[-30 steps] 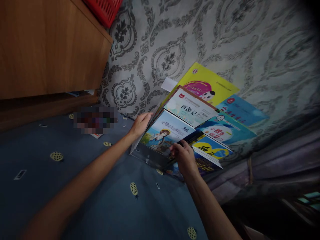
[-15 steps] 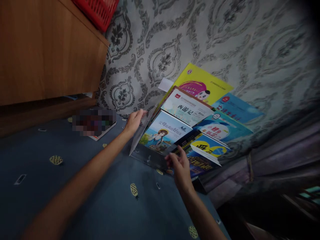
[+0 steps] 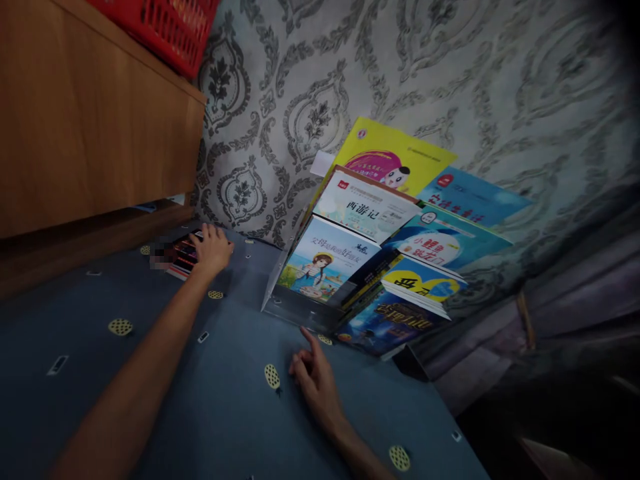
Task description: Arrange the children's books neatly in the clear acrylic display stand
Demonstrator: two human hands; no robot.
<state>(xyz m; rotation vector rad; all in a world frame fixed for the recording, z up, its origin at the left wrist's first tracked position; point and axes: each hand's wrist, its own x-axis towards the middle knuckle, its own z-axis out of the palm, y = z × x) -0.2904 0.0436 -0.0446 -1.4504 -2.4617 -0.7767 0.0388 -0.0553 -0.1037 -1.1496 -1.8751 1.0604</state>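
Observation:
My left hand lies with spread fingers over the right side of a dark-covered book on the cloth. Part of that book's cover is blurred out. My right hand holds nothing; its index finger points out and the other fingers are loosely bent. Just beyond it stands a clear book rack with books in tiers. In its left half, a light-blue book with a girl on it stands before a pale book and a tall yellow book. A dark-blue book fronts the right half.
A blue cloth with pineapple prints covers the surface. At left is a wooden cabinet with a red basket on top. Patterned wallpaper rises behind the rack, and a greyish curtain hangs at right.
My left hand has moved left from the rack's side onto the dark-covered book. My right hand has drawn back from the rack's front toward me. The view has shifted slightly.

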